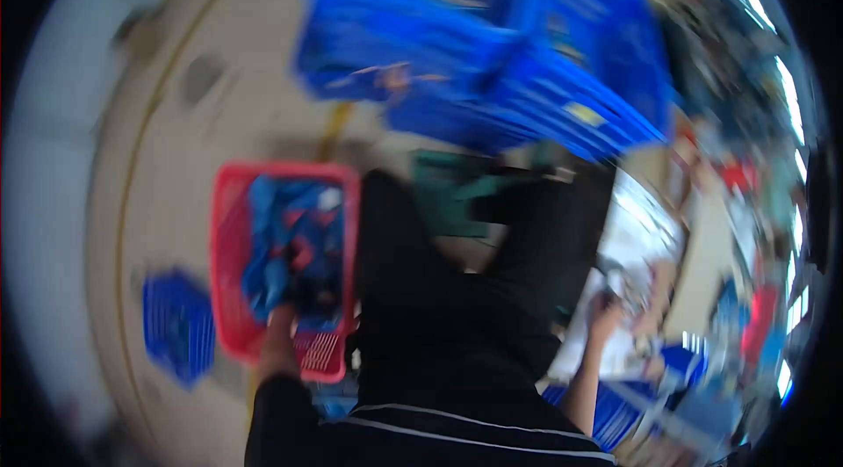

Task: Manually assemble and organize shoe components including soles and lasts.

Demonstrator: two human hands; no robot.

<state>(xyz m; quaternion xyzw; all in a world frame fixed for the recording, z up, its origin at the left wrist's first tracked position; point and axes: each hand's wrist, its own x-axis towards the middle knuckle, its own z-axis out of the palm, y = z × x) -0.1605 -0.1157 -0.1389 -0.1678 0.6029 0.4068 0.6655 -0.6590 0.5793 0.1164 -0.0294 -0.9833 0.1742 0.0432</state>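
Motion blurs the picture. My left hand reaches down into a red plastic basket beside my left leg. Blue pieces, along with dark and red ones, fill that basket; I cannot make out their kind. A blue piece at the hand covers or hides its fingers. On the right, my right hand is over a white surface beside my right leg. Its fingers look curled at a small dark thing, too smeared to name.
Large blue plastic crates stand ahead of me with a few items inside. A smaller blue basket sits on the floor at the left. A green object is between my legs. Cluttered materials and a blue crate lie to the right.
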